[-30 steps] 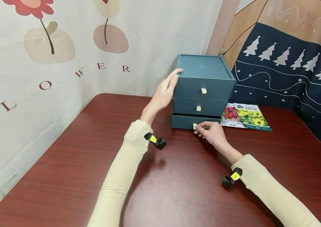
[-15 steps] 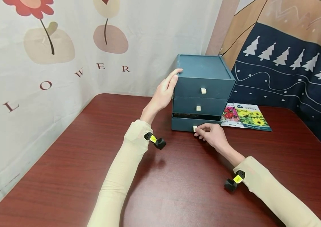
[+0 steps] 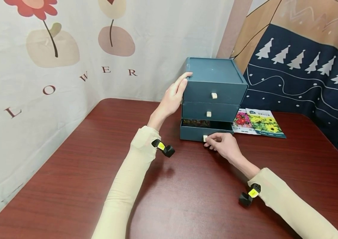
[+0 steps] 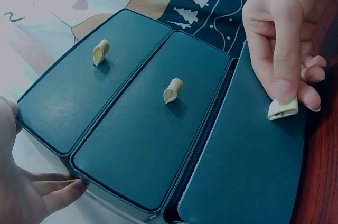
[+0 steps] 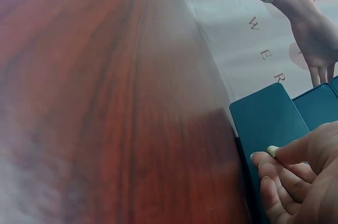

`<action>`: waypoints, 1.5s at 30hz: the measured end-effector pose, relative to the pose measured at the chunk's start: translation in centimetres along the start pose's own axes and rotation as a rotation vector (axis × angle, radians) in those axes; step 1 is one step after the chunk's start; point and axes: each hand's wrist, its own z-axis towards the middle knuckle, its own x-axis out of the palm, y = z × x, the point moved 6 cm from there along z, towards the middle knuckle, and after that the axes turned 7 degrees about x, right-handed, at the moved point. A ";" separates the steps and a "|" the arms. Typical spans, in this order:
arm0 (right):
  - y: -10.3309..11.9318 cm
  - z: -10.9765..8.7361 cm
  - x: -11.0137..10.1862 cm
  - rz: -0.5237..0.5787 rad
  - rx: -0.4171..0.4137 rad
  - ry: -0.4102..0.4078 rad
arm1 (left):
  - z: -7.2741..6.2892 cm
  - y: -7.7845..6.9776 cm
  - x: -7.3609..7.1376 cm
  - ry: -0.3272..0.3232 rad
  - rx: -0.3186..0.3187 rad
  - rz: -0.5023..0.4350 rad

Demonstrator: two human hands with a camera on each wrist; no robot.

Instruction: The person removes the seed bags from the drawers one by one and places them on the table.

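A teal three-drawer box [image 3: 216, 71] stands at the back of the table. Its bottom drawer [image 3: 191, 133] is partly pulled out, and something dark and patterned [image 3: 197, 123] shows inside, too shaded to name. My right hand [image 3: 224, 145] pinches the cream pull tab [image 4: 283, 109] of that drawer between thumb and fingers. Against the box's left side and top edge rests my left hand [image 3: 171, 98], its fingers fairly straight. The top drawer [image 4: 105, 81] and middle drawer [image 4: 153, 123] are closed, each with a cream tab.
Two flower-picture packets, one yellow [image 3: 266, 123] and one red-pink [image 3: 242, 120], lie to the right of the box. A white printed curtain [image 3: 157, 39] hangs behind and to the left, a navy tree-print cloth [image 3: 300, 76] at the right. The table [image 3: 181, 196] is reddish-brown wood.
The bottom drawer has slid further out toward me, with my right hand pinching its tab and moving back along with it. More of the drawer's inside shows. My left hand has stayed in place.
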 end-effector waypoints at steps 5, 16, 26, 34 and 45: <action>0.0 -0.4 0.2 -0.003 -0.003 0.006 | -0.1 0.1 0.0 0.002 -0.006 -0.003; 0.2 -1.2 0.4 -0.004 -0.004 0.021 | -0.3 0.1 0.0 -0.006 -0.017 -0.002; 0.2 -1.7 0.3 -0.010 0.034 0.045 | -0.1 0.0 0.0 -0.005 -0.009 0.008; 0.2 -2.3 0.3 -0.016 0.041 0.059 | -0.1 -0.1 0.0 -0.003 -0.005 -0.004; 0.1 -2.9 0.4 -0.004 0.016 0.069 | 0.0 0.0 0.0 0.000 -0.001 0.003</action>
